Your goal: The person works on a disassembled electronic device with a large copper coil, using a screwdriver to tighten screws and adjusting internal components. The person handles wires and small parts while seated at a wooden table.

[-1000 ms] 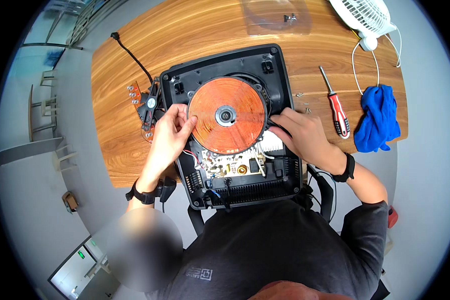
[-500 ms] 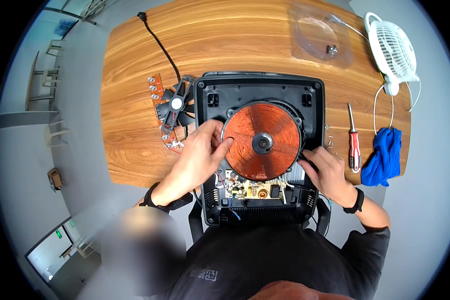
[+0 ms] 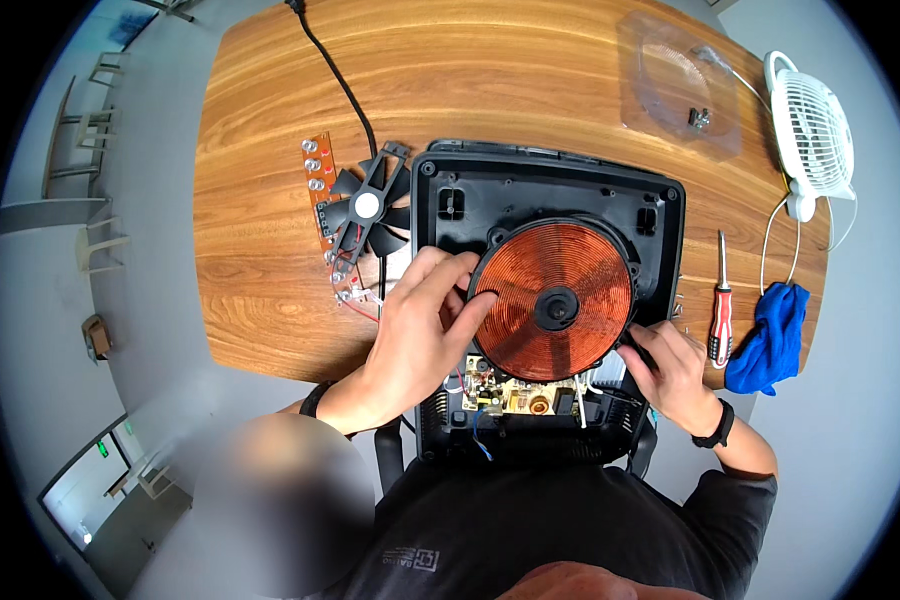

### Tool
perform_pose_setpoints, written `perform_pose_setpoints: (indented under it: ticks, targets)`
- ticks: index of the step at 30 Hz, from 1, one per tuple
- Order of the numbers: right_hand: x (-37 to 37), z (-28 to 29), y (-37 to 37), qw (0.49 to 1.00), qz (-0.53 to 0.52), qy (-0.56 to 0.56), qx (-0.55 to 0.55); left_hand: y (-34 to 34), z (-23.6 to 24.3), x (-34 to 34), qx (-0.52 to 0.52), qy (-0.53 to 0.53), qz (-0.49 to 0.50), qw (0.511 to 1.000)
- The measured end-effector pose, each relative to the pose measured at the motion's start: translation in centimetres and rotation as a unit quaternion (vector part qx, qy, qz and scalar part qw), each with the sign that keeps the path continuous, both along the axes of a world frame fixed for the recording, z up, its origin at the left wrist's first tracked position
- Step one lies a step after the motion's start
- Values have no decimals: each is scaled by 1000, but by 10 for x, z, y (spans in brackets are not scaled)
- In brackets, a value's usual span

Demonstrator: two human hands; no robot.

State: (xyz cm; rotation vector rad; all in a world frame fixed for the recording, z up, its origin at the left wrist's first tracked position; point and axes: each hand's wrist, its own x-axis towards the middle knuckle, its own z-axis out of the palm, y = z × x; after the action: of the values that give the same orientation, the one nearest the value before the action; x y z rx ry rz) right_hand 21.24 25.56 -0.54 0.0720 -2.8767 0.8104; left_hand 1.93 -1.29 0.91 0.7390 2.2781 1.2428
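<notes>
A round copper induction coil [image 3: 592,285] with a black hub sits over the open black cooker housing [image 3: 560,180]. Its left rim is pinched by my left hand [image 3: 425,315], thumb on top and fingertips partly hidden at the edge. My right hand [image 3: 670,370] is closed at the lower right rim, with its fingertips partly hidden beside the coil. Below the coil, part of a circuit board [image 3: 515,397] shows inside the housing, with a blue wire [image 3: 480,443] hanging near it. What lies directly under the coil is hidden.
Left of the housing lie a black cooling fan [image 3: 375,200], an orange circuit strip [image 3: 317,180] and a black power cord [image 3: 340,80]. On the right are a red-handled screwdriver [image 3: 721,315], a blue cloth [image 3: 770,340], a white fan [image 3: 815,125] and a clear plastic tray [image 3: 660,100] holding small metal parts.
The view has shifted, so the table things sit differently in the picture. Both hands stay at the coil's rim, and the coil keeps about the same place over the housing.
</notes>
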Motion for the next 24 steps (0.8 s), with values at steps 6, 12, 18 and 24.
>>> perform_pose_setpoints:
  ticks: [6, 12, 18, 24]
  targets:
    - [-1, -1, 1, 1000, 5, 3, 3, 0, 1, 0, -9, 5, -1, 1000]
    - [-2, -3, 2, 1000, 8, 14, 15, 0, 6, 5, 27, -23, 17, 999]
    - [-3, -1, 4, 1000, 14, 7, 22, -15, 5, 16, 147, -113, -28, 982]
    - [-2, -1, 7, 1000, 21, 1, 20, -14, 16, 13, 254, -8, -159, 954]
